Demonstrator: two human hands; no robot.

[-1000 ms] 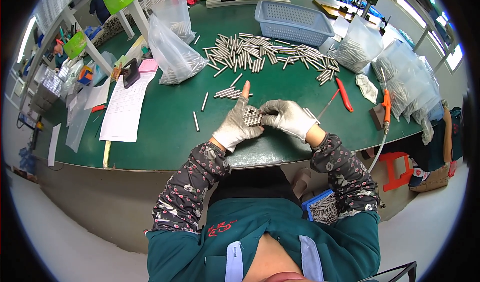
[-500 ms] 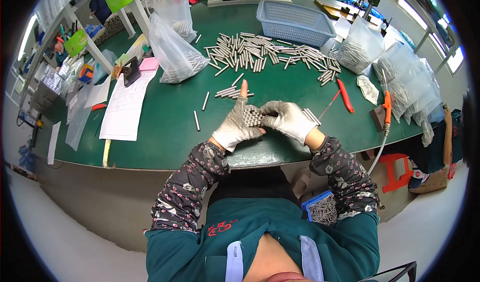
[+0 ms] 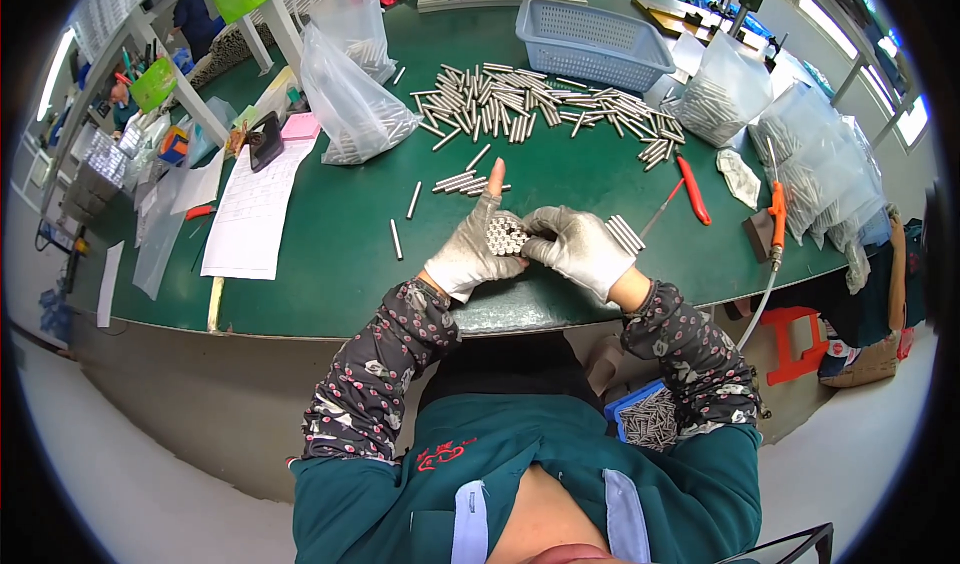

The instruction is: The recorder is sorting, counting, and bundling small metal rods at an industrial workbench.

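Both my hands wear grey work gloves and meet near the front edge of the green table (image 3: 330, 264). My left hand (image 3: 468, 249) cups a tight bundle of short metal rods (image 3: 504, 234), seen end on, with its bare index finger pointing away from me. My right hand (image 3: 577, 248) presses against the bundle from the right, fingers curled on it. A small row of rods (image 3: 625, 232) lies just right of my right hand. A large scatter of loose rods (image 3: 520, 109) covers the table farther back.
A blue plastic basket (image 3: 590, 39) stands at the back. Clear bags of rods sit at the left (image 3: 350, 114) and right (image 3: 722, 99). A red-handled tool (image 3: 692, 190), an orange-handled tool (image 3: 777, 214), white papers (image 3: 250, 214) and a blue box of rods (image 3: 648, 416) by my lap are around.
The hands stay in the same place on the bundle; only the fingers shift slightly.
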